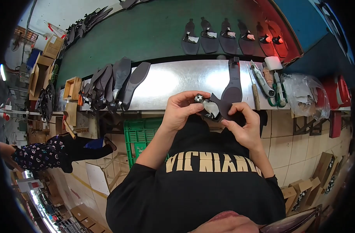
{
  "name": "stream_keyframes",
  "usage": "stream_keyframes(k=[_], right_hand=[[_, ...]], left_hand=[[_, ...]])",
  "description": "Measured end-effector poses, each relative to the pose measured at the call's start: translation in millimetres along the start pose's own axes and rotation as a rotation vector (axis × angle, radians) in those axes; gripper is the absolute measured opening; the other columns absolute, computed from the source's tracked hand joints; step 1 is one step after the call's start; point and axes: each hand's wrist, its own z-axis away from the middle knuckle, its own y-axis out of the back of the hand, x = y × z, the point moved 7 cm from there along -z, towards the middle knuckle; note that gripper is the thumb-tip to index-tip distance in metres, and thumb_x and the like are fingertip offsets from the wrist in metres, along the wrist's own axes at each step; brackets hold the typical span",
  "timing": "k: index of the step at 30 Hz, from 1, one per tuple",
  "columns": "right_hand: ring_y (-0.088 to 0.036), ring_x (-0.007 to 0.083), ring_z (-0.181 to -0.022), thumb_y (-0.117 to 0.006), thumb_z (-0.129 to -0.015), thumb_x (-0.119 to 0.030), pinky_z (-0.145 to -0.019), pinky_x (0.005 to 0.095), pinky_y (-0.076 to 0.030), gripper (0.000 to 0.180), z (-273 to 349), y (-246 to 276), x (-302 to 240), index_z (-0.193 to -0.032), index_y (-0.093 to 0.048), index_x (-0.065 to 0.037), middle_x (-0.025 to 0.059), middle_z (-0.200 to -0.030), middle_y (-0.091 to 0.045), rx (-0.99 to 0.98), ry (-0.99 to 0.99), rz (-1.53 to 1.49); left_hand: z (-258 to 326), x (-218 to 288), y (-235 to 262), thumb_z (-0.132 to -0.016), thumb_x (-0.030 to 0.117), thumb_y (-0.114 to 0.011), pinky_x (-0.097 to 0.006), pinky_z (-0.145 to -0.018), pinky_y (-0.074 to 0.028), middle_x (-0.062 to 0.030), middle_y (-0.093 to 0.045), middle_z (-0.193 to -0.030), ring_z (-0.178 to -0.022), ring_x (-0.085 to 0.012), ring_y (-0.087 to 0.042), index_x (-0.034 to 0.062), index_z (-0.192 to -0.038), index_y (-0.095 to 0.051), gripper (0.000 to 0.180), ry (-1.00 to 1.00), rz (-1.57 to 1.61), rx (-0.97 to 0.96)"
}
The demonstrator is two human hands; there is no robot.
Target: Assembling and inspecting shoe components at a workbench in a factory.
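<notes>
Between my two hands, just off the near edge of the steel bench, is a dark sandal (223, 105) with a shiny black strap and a pale translucent wrapping (211, 108). My left hand (181, 110) is closed, with its thumb and fingers pinching the strap end, where a glittering ornament (199, 97) shows. My right hand (245, 125) is closed on the other side of the sandal, thumb below and fingers bent over its edge. Right behind it on the bench lies a dark shoe sole (232, 83), its heel end pointing away.
Several dark soles (114, 79) are heaped at the bench's left, beside a wooden box (72, 88). On the right lie a cutter (263, 80), green-handled scissors (279, 91), a white roll (273, 63) and a plastic bag (307, 93). Sandals (209, 37) line the green belt (154, 35). A green crate (140, 136) stands below.
</notes>
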Motion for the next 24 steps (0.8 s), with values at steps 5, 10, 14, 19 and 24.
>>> stream_keyframes(k=[5, 10, 14, 19, 24], right_hand=[[-0.064, 0.0179, -0.081, -0.078, -0.07, -0.002, -0.075, 0.0271, -0.049, 0.047, 6.5, -7.2, -10.1, -0.115, -0.064, 0.0, 0.0116, -0.098, -0.069, 0.074, -0.002, -0.077], [-0.066, 0.0207, -0.082, -0.076, -0.07, 0.001, -0.076, 0.0287, -0.049, 0.045, 7.0, -12.2, -15.8, -0.114, -0.066, 0.001, 0.0124, -0.095, -0.07, 0.055, 0.079, -0.029], [-0.064, 0.0203, -0.079, -0.075, -0.07, 0.001, -0.073, 0.0282, -0.048, 0.042, 2.4, -14.0, -10.3, -0.111, -0.067, 0.001, 0.012, -0.09, -0.069, 0.045, 0.067, -0.059], [-0.063, 0.0199, -0.077, -0.075, -0.071, 0.001, -0.072, 0.0282, -0.048, 0.042, -7.5, -13.8, -1.6, -0.112, -0.068, 0.001, 0.0111, -0.088, -0.068, 0.034, 0.032, -0.069], [-0.063, 0.0196, -0.077, -0.075, -0.071, 0.001, -0.072, 0.028, -0.048, 0.043, -16.5, -15.1, 11.9, -0.113, -0.068, 0.0, 0.011, -0.088, -0.067, 0.033, 0.021, -0.088]], left_hand=[[11.9, -3.1, 3.7, -0.08, -0.006, -0.065, -0.029, -0.077, -0.06, -0.0211, -0.065, -0.117, -0.094, -0.02, -0.069, -0.0047, -0.114, -0.065, 0.034, -0.023, 0.015, 0.028], [16.4, -3.4, 4.7, -0.08, -0.007, -0.064, -0.029, -0.077, -0.06, -0.0208, -0.066, -0.117, -0.094, -0.02, -0.069, -0.005, -0.113, -0.066, 0.033, -0.052, -0.018, 0.038], [11.5, -4.2, 6.3, -0.079, -0.007, -0.065, -0.029, -0.077, -0.06, -0.02, -0.066, -0.117, -0.093, -0.0195, -0.069, -0.0056, -0.113, -0.065, 0.034, -0.036, -0.018, 0.038], [-1.6, -6.6, 8.4, -0.079, -0.005, -0.071, -0.022, -0.076, -0.054, -0.0078, -0.07, -0.103, -0.088, -0.0107, -0.065, -0.002, -0.115, -0.068, 0.036, 0.009, 0.003, 0.044], [-13.1, -9.5, 13.6, -0.079, -0.006, -0.071, -0.022, -0.076, -0.054, -0.0076, -0.07, -0.103, -0.088, -0.0103, -0.064, -0.002, -0.115, -0.068, 0.036, 0.026, -0.005, 0.062]])
